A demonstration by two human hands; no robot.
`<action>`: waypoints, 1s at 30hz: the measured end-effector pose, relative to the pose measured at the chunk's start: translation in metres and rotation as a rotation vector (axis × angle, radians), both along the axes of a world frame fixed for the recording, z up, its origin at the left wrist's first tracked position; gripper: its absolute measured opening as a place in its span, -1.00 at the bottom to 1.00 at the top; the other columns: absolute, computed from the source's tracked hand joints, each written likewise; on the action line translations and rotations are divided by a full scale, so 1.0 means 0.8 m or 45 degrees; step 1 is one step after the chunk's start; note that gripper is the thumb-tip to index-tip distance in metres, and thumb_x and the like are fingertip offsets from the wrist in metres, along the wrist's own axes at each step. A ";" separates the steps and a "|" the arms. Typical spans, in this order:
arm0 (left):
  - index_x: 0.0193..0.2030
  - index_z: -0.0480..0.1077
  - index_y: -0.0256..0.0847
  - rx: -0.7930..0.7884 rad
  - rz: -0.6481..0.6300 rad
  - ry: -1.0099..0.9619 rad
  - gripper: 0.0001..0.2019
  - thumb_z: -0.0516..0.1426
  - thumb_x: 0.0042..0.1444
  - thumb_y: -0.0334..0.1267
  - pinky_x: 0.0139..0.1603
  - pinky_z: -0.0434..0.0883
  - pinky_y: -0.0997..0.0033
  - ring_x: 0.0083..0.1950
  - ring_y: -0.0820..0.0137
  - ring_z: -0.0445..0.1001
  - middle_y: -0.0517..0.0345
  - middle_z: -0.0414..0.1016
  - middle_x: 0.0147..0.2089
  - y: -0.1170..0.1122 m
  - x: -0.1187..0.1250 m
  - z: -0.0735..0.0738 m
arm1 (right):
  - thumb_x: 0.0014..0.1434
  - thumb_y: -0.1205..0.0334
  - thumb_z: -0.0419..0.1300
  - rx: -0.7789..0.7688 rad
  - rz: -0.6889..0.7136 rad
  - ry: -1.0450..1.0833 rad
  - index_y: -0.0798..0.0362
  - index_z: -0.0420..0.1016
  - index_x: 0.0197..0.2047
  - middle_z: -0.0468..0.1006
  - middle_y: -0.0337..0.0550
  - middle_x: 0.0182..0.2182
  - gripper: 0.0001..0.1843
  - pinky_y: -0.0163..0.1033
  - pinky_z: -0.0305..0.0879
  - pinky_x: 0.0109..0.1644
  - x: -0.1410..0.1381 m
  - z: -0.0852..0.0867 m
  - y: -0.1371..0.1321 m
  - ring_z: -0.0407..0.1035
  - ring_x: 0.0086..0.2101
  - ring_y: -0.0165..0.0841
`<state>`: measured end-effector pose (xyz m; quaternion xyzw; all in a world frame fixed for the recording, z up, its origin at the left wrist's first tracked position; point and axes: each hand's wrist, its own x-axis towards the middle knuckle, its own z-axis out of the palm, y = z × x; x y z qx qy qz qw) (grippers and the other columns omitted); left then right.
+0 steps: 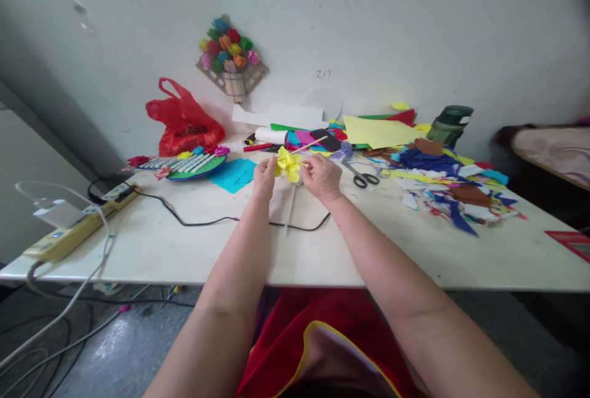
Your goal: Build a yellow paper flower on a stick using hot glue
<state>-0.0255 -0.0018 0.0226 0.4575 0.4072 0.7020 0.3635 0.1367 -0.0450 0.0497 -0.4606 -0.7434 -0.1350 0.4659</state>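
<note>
A yellow paper flower (288, 166) is held up over the middle of the table between my two hands. My left hand (264, 178) pinches its left edge with closed fingers. On the other side my right hand (321, 175) grips a petal between thumb and fingertips. Below the flower a thin white stick (290, 209) points down toward me; I cannot tell whether the two are joined. Behind the flower a pale thin stick (310, 144) slants up to the right. Black-handled scissors (362, 177) lie just right of my right hand.
Paper scraps (454, 180) pile up at the right, before a dark green bottle (450, 124). On the left are a blue sheet (234, 175), a green disc with paper flowers (196, 167), a red bag (184, 121) and a power strip (83, 226). A black cable (184, 223) crosses the table.
</note>
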 end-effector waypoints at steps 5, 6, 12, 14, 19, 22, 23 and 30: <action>-0.41 0.49 -0.30 0.024 0.035 0.006 -0.50 0.24 -0.19 0.19 -0.41 0.27 0.49 -0.46 0.48 0.35 0.17 0.42 -0.52 -0.005 0.006 0.004 | 0.13 0.28 0.10 -0.090 -0.002 0.007 0.02 0.55 -0.28 0.59 -0.15 -0.39 -0.82 -0.28 0.18 -0.30 -0.013 -0.003 -0.003 0.40 -0.33 -0.31; -0.40 0.50 -0.30 0.017 0.039 0.012 -0.50 0.25 -0.19 0.19 -0.40 0.27 0.48 -0.46 0.47 0.35 0.17 0.42 -0.52 -0.005 0.006 0.005 | 0.12 0.29 0.11 -0.091 -0.001 0.004 0.02 0.55 -0.26 0.60 -0.15 -0.37 -0.81 -0.28 0.18 -0.29 -0.013 -0.004 -0.002 0.40 -0.32 -0.31; -0.34 0.52 -0.30 -0.001 0.002 0.075 -0.49 0.24 -0.18 0.19 -0.35 0.29 0.47 -0.40 0.44 0.39 0.15 0.46 -0.48 -0.004 0.008 0.002 | 0.12 0.30 0.13 -0.057 -0.044 -0.081 0.03 0.61 -0.29 0.55 -0.06 -0.30 -0.80 -0.22 0.16 -0.25 -0.011 -0.003 -0.001 0.34 -0.28 -0.27; -0.34 0.52 -0.29 -0.005 0.004 0.093 -0.49 0.24 -0.17 0.19 -0.34 0.29 0.46 -0.39 0.43 0.40 0.15 0.45 -0.48 -0.005 0.010 0.001 | 0.12 0.29 0.15 -0.062 -0.048 -0.107 0.02 0.61 -0.32 0.53 -0.05 -0.32 -0.81 -0.18 0.15 -0.20 -0.010 0.000 -0.003 0.32 -0.25 -0.24; -0.35 0.51 -0.28 -0.050 -0.004 0.148 -0.50 0.23 -0.14 0.19 -0.35 0.30 0.45 -0.38 0.40 0.40 0.14 0.45 -0.49 -0.007 0.014 0.003 | 0.12 0.25 0.17 -0.132 -0.050 -0.098 0.00 0.63 -0.31 0.52 -0.04 -0.30 -0.83 -0.11 0.10 -0.10 -0.010 0.002 -0.003 0.29 -0.20 -0.20; -0.34 0.51 -0.28 -0.055 0.002 0.176 -0.51 0.22 -0.13 0.19 -0.34 0.30 0.45 -0.37 0.40 0.41 0.14 0.46 -0.48 -0.007 0.015 0.004 | 0.13 0.25 0.17 -0.170 -0.044 -0.080 0.01 0.63 -0.30 0.51 -0.04 -0.28 -0.82 -0.09 0.08 -0.07 -0.010 0.000 -0.002 0.28 -0.17 -0.19; -0.34 0.51 -0.28 -0.054 0.001 0.183 -0.51 0.22 -0.12 0.19 -0.34 0.30 0.45 -0.36 0.40 0.42 0.14 0.46 -0.47 -0.008 0.015 0.004 | 0.13 0.25 0.17 -0.179 -0.042 -0.078 0.01 0.63 -0.29 0.51 -0.03 -0.28 -0.82 -0.09 0.08 -0.07 -0.009 0.000 -0.001 0.28 -0.17 -0.18; -0.32 0.53 -0.29 -0.042 0.022 0.230 -0.52 0.20 -0.07 0.16 -0.36 0.29 0.48 -0.39 0.42 0.40 0.15 0.46 -0.48 -0.011 0.020 0.005 | 0.13 0.23 0.18 -0.213 -0.038 -0.044 0.02 0.62 -0.34 0.52 -0.04 -0.30 -0.83 -0.09 0.07 -0.07 -0.012 -0.001 0.001 0.29 -0.17 -0.20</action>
